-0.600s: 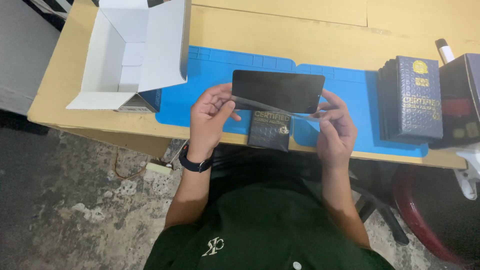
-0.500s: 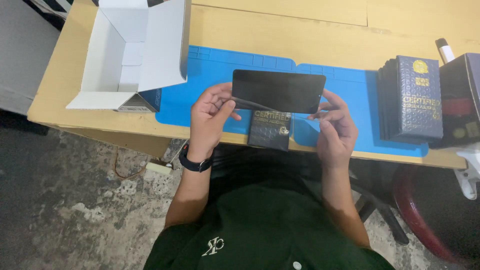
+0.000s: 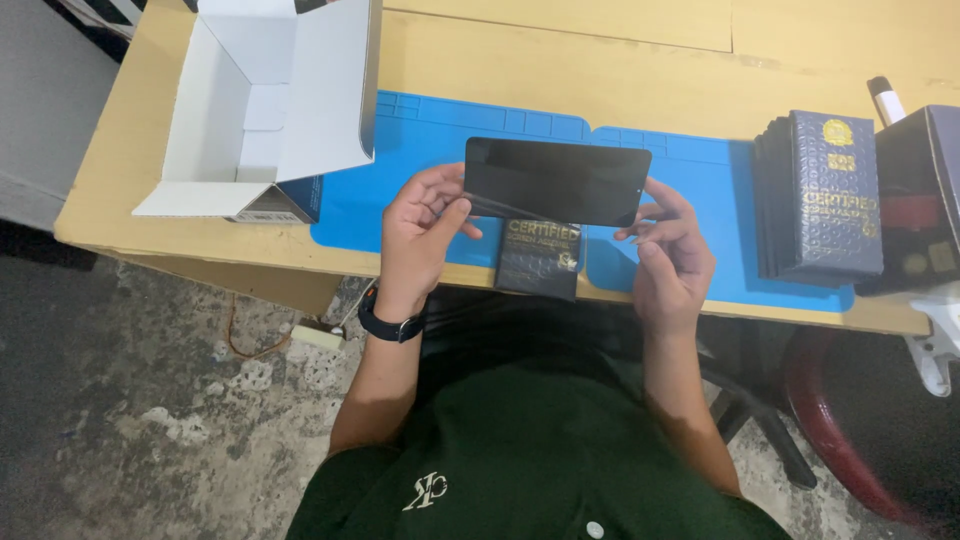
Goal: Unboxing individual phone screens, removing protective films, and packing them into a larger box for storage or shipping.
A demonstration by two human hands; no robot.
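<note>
Cut off at right edge: dark box (image 3: 925,200) and white clamp-like object (image 3: 938,345). Hidden behind black phone (image 3: 556,181): top of small dark packet (image 3: 540,258), fingertips of both hands.

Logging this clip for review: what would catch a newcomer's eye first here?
A dark phone held flat between the left hand and right hand, above a blue mat on a wooden table. An open white box stands at the table's left end, and a stack of dark packets sits at the right.
</note>
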